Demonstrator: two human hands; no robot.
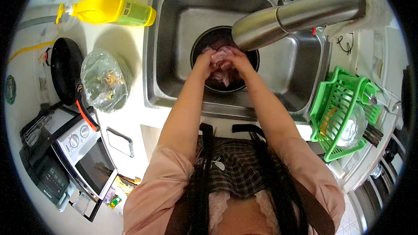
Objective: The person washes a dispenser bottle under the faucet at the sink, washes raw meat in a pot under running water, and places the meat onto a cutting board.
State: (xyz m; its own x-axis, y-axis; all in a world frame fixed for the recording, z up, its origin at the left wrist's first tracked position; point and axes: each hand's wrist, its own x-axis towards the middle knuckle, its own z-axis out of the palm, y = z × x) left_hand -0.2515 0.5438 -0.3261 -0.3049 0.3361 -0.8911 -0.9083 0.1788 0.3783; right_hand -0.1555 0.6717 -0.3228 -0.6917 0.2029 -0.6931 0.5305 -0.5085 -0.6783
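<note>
Pinkish raw meat (223, 60) is held between my two hands, over a round dark pan (224, 88) that sits in the steel sink (174, 26). My left hand (204, 63) grips the meat from the left side, its fingers curled against it. On the right side my right hand (240, 61) closes round the same meat. Part of the meat hangs down between the hands. The wide metal faucet (261, 26) reaches in from the upper right and ends just above my right hand. Some of my fingertips are hidden by the meat.
Left of the sink are a yellow bottle (109, 10), a plastic-lined bin (104, 80) with scraps, a black frying pan (65, 69) with a red-and-black handle, and an oven (89, 152). A green dish rack (342, 113) with a clear bowl stands at the right.
</note>
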